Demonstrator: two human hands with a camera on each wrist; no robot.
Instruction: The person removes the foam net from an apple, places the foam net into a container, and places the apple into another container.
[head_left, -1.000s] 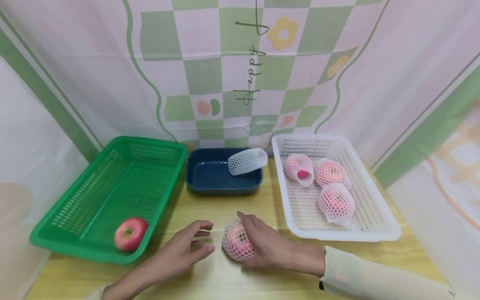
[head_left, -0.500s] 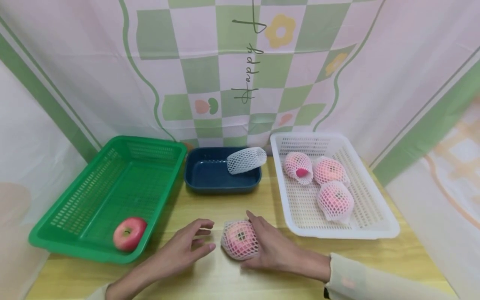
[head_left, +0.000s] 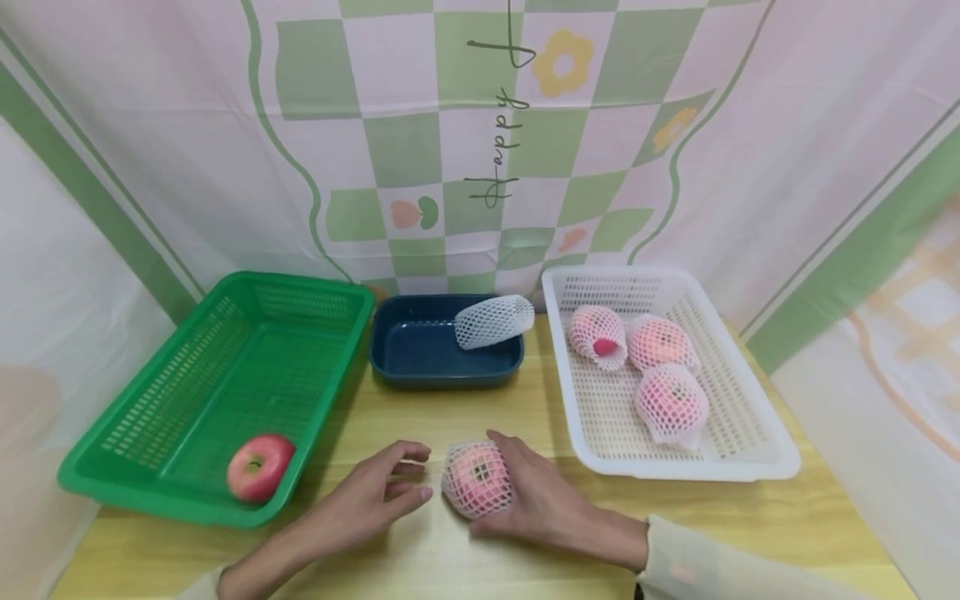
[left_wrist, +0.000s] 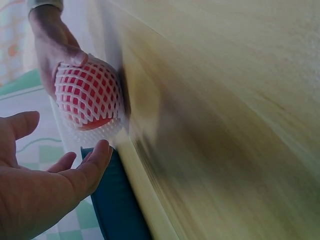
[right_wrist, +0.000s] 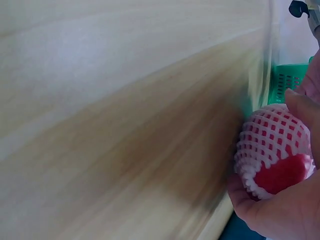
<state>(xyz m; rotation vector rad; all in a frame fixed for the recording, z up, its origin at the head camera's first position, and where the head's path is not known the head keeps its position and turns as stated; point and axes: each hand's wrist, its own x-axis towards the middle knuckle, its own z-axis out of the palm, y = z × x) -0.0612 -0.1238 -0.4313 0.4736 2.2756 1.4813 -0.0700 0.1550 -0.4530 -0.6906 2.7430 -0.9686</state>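
Observation:
An apple in a white foam net (head_left: pixel 477 479) sits low over the front middle of the table, its stem end facing up. My right hand (head_left: pixel 536 496) grips it from the right side, thumb and fingers spread round it. In the right wrist view a patch of bare red skin shows below the edge of the foam net (right_wrist: pixel 270 132). To the left of the apple, my left hand (head_left: pixel 375 492) stands apart from it with relaxed, slightly bent fingers and holds nothing. The left wrist view shows those fingers (left_wrist: pixel 90 170) just short of the netted apple (left_wrist: pixel 89 92).
A green basket (head_left: pixel 341 392) at the left holds one bare apple (head_left: pixel 260 468). An empty foam net (head_left: pixel 495 322) lies across the right end of a dark blue tray (head_left: pixel 408 379) at the back. The white basket (head_left: pixel 577 429) at right holds three netted apples (head_left: pixel 672 404).
My right hand has shifted slightly on the netted apple, first a little to the right, then back left. The left hand has barely moved.

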